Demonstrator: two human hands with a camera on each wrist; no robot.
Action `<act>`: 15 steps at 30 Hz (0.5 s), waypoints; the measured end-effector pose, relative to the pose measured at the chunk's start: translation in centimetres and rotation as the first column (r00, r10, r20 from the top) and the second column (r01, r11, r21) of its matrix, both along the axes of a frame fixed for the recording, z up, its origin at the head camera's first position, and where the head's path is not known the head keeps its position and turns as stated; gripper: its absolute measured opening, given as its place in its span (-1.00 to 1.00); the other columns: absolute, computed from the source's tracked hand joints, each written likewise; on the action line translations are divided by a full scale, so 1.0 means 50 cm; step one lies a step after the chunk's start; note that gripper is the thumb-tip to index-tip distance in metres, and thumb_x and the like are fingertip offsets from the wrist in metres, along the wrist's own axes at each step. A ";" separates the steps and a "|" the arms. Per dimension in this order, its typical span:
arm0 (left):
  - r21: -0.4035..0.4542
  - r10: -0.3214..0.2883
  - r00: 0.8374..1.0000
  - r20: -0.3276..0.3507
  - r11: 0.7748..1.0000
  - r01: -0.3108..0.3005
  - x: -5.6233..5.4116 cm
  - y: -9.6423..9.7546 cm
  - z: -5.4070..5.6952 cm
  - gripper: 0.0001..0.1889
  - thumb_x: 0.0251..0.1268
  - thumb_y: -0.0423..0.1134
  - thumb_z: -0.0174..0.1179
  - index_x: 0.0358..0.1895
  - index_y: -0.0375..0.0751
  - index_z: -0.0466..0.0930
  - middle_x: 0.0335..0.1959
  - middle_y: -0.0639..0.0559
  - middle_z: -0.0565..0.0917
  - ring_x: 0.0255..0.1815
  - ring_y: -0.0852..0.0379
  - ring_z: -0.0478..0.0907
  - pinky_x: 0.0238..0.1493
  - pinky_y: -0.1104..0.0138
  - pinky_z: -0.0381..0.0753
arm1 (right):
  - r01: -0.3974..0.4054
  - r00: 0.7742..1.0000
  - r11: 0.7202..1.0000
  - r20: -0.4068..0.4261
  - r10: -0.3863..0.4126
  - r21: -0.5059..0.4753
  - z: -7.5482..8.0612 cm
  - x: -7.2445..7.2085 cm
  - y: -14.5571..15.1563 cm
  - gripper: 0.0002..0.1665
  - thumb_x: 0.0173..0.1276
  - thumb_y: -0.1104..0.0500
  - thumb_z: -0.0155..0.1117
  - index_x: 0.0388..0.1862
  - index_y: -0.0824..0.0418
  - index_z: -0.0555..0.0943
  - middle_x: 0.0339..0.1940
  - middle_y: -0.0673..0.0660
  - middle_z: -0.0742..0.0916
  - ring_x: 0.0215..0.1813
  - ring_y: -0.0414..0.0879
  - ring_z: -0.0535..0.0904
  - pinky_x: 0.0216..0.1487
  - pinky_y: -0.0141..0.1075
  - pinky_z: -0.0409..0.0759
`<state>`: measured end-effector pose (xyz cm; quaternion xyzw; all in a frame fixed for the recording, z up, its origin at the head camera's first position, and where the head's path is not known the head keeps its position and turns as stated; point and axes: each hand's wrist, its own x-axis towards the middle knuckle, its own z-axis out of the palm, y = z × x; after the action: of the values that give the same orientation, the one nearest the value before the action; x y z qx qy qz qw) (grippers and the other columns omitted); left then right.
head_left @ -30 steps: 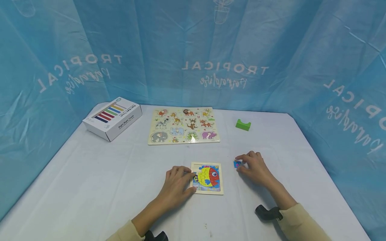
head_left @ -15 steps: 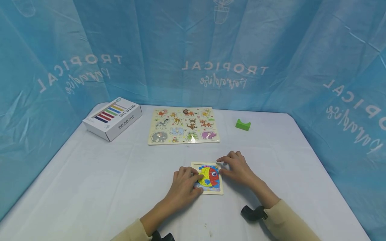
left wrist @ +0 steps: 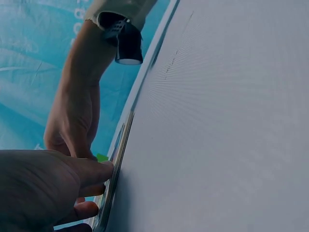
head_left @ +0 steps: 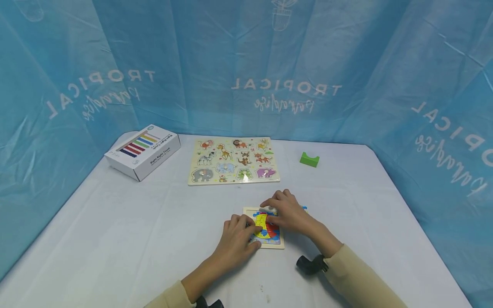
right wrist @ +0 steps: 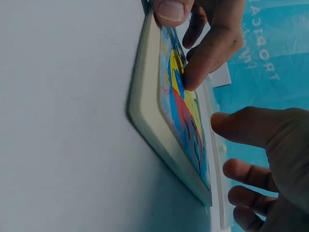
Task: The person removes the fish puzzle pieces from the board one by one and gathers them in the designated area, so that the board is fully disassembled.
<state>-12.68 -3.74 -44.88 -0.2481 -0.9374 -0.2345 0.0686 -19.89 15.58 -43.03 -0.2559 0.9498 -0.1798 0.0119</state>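
Observation:
A small wooden fish puzzle (head_left: 271, 246) lies on the white table, its yellow and red fish picture (right wrist: 186, 113) partly covered by both hands. My left hand (head_left: 234, 244) rests at its left side, thumb on the near edge and a fingertip pressing the picture. Over the right part hovers my right hand (head_left: 290, 214), thumb and fingers apart. In the right wrist view no piece shows between the thumb and fingers of that hand (right wrist: 289, 154). A blue puzzle piece (head_left: 305, 208) peeks out on the table behind the right hand, mostly hidden by it.
Behind the fish puzzle lies a larger animal peg board (head_left: 234, 161). A white box (head_left: 143, 152) with a coloured bead picture stands at the back left. A green notched block (head_left: 309, 159) sits back right. Blue curtains (head_left: 246, 64) surround the table.
My right hand has moved left from the blue piece to above the fish puzzle, leaving the piece on the table. My left hand has shifted slightly right, its fingertip further onto the picture.

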 end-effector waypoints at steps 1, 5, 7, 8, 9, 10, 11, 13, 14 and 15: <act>-0.003 0.000 1.000 0.000 1.000 0.000 0.000 0.000 0.000 -0.66 0.09 -0.09 0.31 -0.02 -0.04 0.67 -0.06 0.04 0.49 -0.05 0.08 0.29 -0.02 0.14 0.26 | -0.014 1.000 1.000 0.009 0.014 0.002 0.001 -0.003 -0.002 -0.60 0.12 0.00 0.42 -0.01 -0.10 0.65 -0.16 -0.01 0.59 -0.06 -0.13 0.31 -0.04 -0.22 0.34; -0.017 -0.002 1.000 -0.003 1.000 0.002 0.002 -0.002 0.001 -0.65 0.10 -0.08 0.30 -0.01 -0.03 0.66 -0.05 0.04 0.49 -0.05 0.08 0.30 -0.01 0.13 0.28 | -0.094 0.994 0.996 0.051 0.093 0.007 0.003 -0.013 -0.007 -0.59 0.14 0.04 0.40 0.02 -0.11 0.64 -0.16 -0.02 0.60 -0.08 -0.14 0.30 -0.03 -0.22 0.32; -0.023 -0.004 1.000 -0.005 1.000 0.003 0.002 -0.002 0.000 -0.65 0.11 -0.08 0.30 0.00 -0.02 0.66 -0.05 0.05 0.49 -0.05 0.08 0.31 -0.01 0.12 0.29 | -0.139 0.988 0.990 0.069 0.137 0.020 0.003 -0.019 -0.007 -0.58 0.15 0.06 0.39 0.03 -0.12 0.63 -0.15 -0.01 0.59 -0.08 -0.14 0.29 -0.02 -0.22 0.30; -0.027 -0.005 1.000 -0.005 1.000 0.005 0.003 -0.002 0.000 -0.65 0.11 -0.07 0.29 0.00 -0.01 0.66 -0.05 0.05 0.48 -0.05 0.09 0.30 -0.01 0.12 0.29 | -0.159 0.985 0.987 0.077 0.157 0.025 0.004 -0.021 -0.007 -0.58 0.15 0.07 0.38 0.04 -0.13 0.63 -0.15 -0.01 0.59 -0.09 -0.14 0.29 -0.03 -0.22 0.29; -0.029 -0.005 1.000 -0.006 1.000 0.005 0.003 -0.002 0.000 -0.65 0.11 -0.07 0.29 0.00 -0.01 0.66 -0.05 0.05 0.48 -0.05 0.09 0.30 -0.01 0.13 0.29 | -0.176 0.981 0.984 0.088 0.173 0.030 0.004 -0.024 -0.007 -0.58 0.16 0.08 0.38 0.04 -0.13 0.62 -0.15 -0.01 0.59 -0.09 -0.14 0.29 -0.04 -0.22 0.28; -0.031 -0.006 1.000 -0.006 0.999 0.006 0.003 -0.002 0.000 -0.65 0.12 -0.07 0.29 0.01 -0.01 0.66 -0.05 0.06 0.48 -0.05 0.09 0.30 -0.01 0.13 0.28 | -0.190 0.977 0.981 0.100 0.186 0.036 0.005 -0.027 -0.007 -0.58 0.16 0.09 0.37 0.04 -0.14 0.62 -0.15 0.00 0.59 -0.10 -0.13 0.28 -0.06 -0.23 0.28; -0.033 -0.007 1.000 -0.007 0.999 0.006 0.003 -0.002 0.000 -0.65 0.12 -0.08 0.28 0.01 -0.01 0.66 -0.05 0.06 0.48 -0.05 0.09 0.30 -0.01 0.13 0.28 | -0.201 0.974 0.979 0.112 0.195 0.042 0.006 -0.029 -0.006 -0.57 0.16 0.09 0.37 0.05 -0.14 0.62 -0.14 0.00 0.59 -0.10 -0.13 0.28 -0.07 -0.24 0.27; -0.040 -0.008 1.000 -0.009 0.999 0.007 0.003 -0.002 0.000 -0.65 0.13 -0.08 0.27 0.01 -0.01 0.65 -0.05 0.06 0.47 -0.04 0.09 0.30 -0.01 0.13 0.28 | -0.213 0.970 0.975 0.137 0.203 0.058 0.007 -0.034 -0.006 -0.58 0.16 0.08 0.37 0.05 -0.15 0.62 -0.14 0.00 0.58 -0.11 -0.12 0.27 -0.09 -0.25 0.27; -0.041 -0.008 1.000 -0.008 0.999 0.008 0.003 -0.002 0.000 -0.65 0.13 -0.08 0.27 0.02 -0.01 0.65 -0.04 0.06 0.47 -0.04 0.09 0.29 -0.02 0.13 0.28 | -0.217 0.967 0.974 0.150 0.205 0.066 0.008 -0.037 -0.005 -0.57 0.16 0.08 0.37 0.05 -0.15 0.62 -0.13 0.00 0.57 -0.11 -0.12 0.27 -0.10 -0.25 0.26; -0.042 -0.008 1.000 -0.009 0.999 0.008 0.003 -0.002 0.000 -0.65 0.14 -0.08 0.27 0.02 -0.01 0.65 -0.04 0.06 0.47 -0.03 0.08 0.29 -0.02 0.13 0.27 | -0.220 0.965 0.973 0.163 0.206 0.075 0.008 -0.039 -0.005 -0.57 0.16 0.08 0.37 0.05 -0.16 0.62 -0.13 0.00 0.57 -0.10 -0.12 0.27 -0.10 -0.26 0.27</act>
<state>-12.53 -3.82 -44.88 -0.2544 -0.9408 -0.2138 0.0666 -21.84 15.32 -42.61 -0.3412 0.9202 -0.1526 0.1164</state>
